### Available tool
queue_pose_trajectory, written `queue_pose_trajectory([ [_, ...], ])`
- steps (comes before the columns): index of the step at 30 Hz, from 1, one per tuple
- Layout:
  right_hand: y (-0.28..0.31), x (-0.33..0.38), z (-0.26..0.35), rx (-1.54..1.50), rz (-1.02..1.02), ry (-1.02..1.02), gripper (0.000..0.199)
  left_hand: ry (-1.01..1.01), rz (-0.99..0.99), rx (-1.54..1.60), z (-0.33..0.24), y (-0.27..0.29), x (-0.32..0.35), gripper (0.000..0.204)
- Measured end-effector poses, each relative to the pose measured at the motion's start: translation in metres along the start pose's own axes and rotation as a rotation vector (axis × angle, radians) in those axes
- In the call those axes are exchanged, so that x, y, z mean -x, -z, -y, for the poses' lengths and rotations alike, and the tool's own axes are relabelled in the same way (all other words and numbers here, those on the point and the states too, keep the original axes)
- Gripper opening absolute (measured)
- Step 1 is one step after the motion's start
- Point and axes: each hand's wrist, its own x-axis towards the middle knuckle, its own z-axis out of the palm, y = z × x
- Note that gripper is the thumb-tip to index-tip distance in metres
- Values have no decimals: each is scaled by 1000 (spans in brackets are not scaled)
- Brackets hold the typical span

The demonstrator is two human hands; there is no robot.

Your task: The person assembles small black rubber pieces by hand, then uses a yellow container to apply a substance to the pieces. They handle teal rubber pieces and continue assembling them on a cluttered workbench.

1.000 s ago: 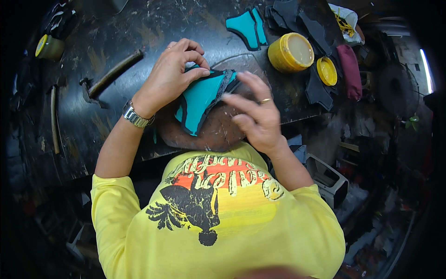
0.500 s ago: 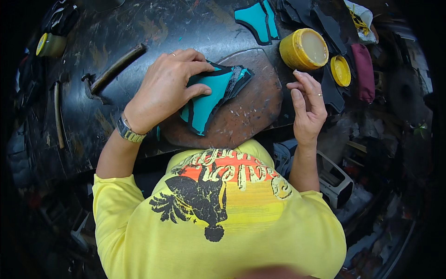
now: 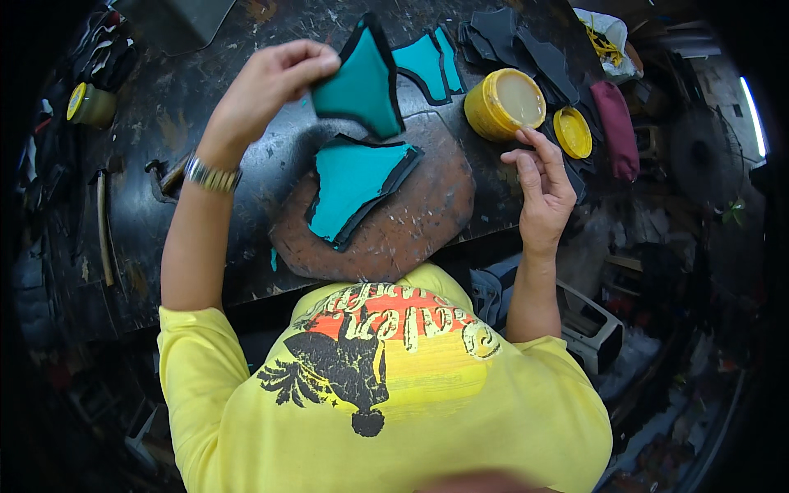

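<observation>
My left hand (image 3: 279, 74) pinches a teal piece with black edging (image 3: 359, 86) at its left side, holding it raised over the dark bench. Below it, a second teal piece with black borders (image 3: 359, 185) lies flat on a worn reddish-brown board (image 3: 436, 197). My right hand (image 3: 544, 189) hovers beside the board with fingers loosely bent and thumb apart; nothing shows in it. Its fingertips are just below an uncapped yellow tub (image 3: 493, 111) of pale paste, whose yellow lid (image 3: 573, 132) lies to the right.
More teal pieces (image 3: 423, 66) lie at the back, next to black cut pieces (image 3: 534, 57). A maroon pouch (image 3: 614, 131) sits at the bench's right side. On the left are a yellow-lidded jar (image 3: 90, 105), a hammer (image 3: 164, 177) and a wooden-handled tool (image 3: 103, 230).
My left hand has lifted one teal piece up and away from the board, uncovering the other one there. My right hand has barely moved; the view has shifted slightly.
</observation>
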Motion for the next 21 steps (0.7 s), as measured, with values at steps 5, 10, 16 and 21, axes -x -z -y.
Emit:
queue_pose_trajectory([
  [5, -2, -3, -8, -48, -22, -46, 34, 118, -20, -35, 33, -27, -81, 31],
  [10, 3, -2, -9, -41, -47, -38, 34, 116, -71, -190, 65, -52, -129, 28],
  [16, 18, -14, -4, 201, -131, 7, 25, 95, -112, -481, 78, -62, -149, 30],
  [21, 29, -53, -11, 433, -141, 166, 21, 51, -130, -571, 77, -65, -144, 32],
])
